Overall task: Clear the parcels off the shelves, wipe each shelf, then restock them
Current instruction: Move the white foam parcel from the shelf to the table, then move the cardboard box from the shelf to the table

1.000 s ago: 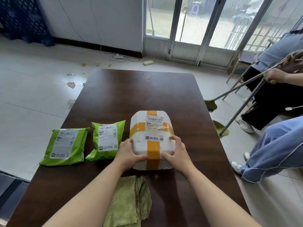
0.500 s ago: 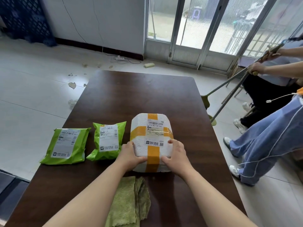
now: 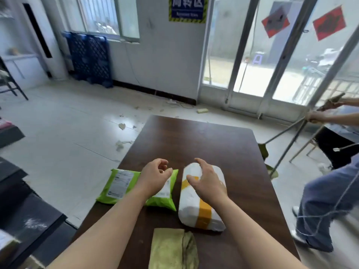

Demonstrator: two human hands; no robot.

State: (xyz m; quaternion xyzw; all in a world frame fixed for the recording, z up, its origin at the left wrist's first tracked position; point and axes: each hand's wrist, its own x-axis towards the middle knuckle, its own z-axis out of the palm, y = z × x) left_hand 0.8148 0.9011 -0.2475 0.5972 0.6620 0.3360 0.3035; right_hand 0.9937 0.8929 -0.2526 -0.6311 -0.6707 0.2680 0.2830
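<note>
Nothing held in left hand [image 3: 155, 176]: fingers loosely curled, thumb near fingertips, raised just left of white parcel [image 3: 191, 204]. Nothing in right hand [image 3: 206, 181] either: fingers spread & half bent, palm down, over far half of same parcel. Can't tell whether touching it. Both forearms bare, reaching in from parcel's near side.

White parcel flat on dark wood table [image 3: 194, 140], long axis pointing away from camera. Orange-yellow tape band across near half, a bit more tape showing by right thumb.

Just left of parcel, partly under left hand: green mailer [image 3: 165, 199], white label up, w/ a thin strip of tabletop between the two. Further left of parcel: second green mailer [image 3: 118, 184], label up, close beside the first, at table's left edge & seemingly overhanging a little.

On near side of parcel, slightly left: folded olive cloth [image 3: 171, 249], flat on table, just beside parcel's near end.

Right of parcel, off table: leg in blue jeans [image 3: 326, 206], thin white cord hanging across it. Further right & beyond: seated person [image 3: 338, 140] in dark trousers holding long-handled broom [image 3: 281, 134], head down by table's right edge.

Beyond parcel, past table's far end: pale floor w/ scraps of debris [image 3: 122, 126], blue plastic pallets [image 3: 89, 57] against wall, blue sign [image 3: 187, 8] high up, glass doors [image 3: 252, 55] w/ red paper diamonds. Far left of parcel: low dark flat surface [image 3: 29, 216], unclear what.
</note>
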